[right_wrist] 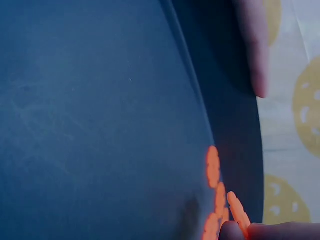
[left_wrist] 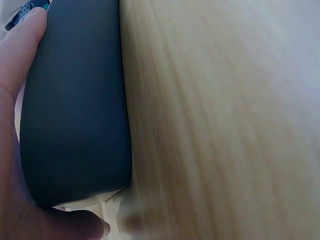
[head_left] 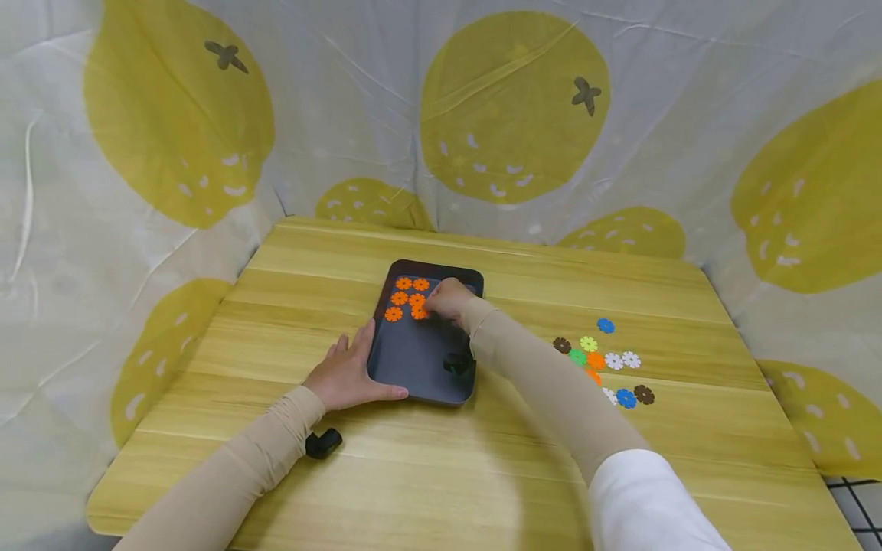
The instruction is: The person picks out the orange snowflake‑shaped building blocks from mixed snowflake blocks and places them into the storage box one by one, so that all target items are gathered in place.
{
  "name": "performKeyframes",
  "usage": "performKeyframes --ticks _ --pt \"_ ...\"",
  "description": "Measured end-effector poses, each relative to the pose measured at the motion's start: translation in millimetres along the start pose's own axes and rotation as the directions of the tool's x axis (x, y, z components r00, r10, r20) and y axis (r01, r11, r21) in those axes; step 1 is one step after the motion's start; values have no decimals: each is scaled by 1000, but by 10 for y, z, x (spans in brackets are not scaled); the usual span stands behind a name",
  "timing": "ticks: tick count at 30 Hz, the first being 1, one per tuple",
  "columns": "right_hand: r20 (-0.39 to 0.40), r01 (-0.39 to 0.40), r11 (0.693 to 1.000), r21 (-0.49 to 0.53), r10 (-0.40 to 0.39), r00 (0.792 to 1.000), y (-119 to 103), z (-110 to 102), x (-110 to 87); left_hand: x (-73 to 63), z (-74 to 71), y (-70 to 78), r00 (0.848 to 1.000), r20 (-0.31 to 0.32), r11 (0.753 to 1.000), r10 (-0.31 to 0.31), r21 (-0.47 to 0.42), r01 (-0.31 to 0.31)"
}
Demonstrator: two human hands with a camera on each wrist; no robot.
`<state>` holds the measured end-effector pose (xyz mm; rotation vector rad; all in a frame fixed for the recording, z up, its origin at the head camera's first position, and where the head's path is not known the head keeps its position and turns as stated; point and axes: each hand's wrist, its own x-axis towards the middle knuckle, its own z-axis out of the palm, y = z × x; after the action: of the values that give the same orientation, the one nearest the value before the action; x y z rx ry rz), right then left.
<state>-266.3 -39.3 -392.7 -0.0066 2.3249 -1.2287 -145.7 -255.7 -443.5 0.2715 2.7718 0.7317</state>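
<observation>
A dark rectangular tray (head_left: 423, 367) lies on the table with several orange flower-shaped discs (head_left: 400, 298) in rows at its far left. My right hand (head_left: 451, 300) is over the tray's far half and pinches an orange flower-shaped disc (right_wrist: 239, 214) between thumb and fingertip. Other orange discs (right_wrist: 213, 167) line the tray wall close to it. With fingers spread and straight, my left hand (head_left: 347, 375) rests against the tray's near left corner, its thumb along the near side. In the left wrist view, the tray's outer wall (left_wrist: 75, 110) runs between thumb and fingers.
Loose flower-shaped discs in blue (head_left: 605, 326), green (head_left: 577, 357), white (head_left: 613, 360), brown (head_left: 644, 394) and orange lie right of the tray on the wooden table (head_left: 448, 474). A small black object (head_left: 324, 443) sits by the left wrist. Lemon-print cloth (head_left: 344, 99) hangs around the table.
</observation>
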Motion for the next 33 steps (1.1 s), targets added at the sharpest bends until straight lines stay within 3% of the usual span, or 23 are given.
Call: performKeyframes --ticks 9,21,27,33 --pt "-11 -60 998 -17 59 998 44 137 143 -13 -16 17 1000 6 1000 1 -1 -1" --pt "-21 -27 999 -23 27 999 69 149 83 7 0 16 1000 10 1000 -2 -1 2" --pt "4 31 999 -15 -31 1000 52 -25 -126 8 3 43 1000 21 1000 -16 -1 16" --pt "12 91 995 -25 -91 996 149 -440 -448 -7 -20 61 999 31 999 -37 -6 37"
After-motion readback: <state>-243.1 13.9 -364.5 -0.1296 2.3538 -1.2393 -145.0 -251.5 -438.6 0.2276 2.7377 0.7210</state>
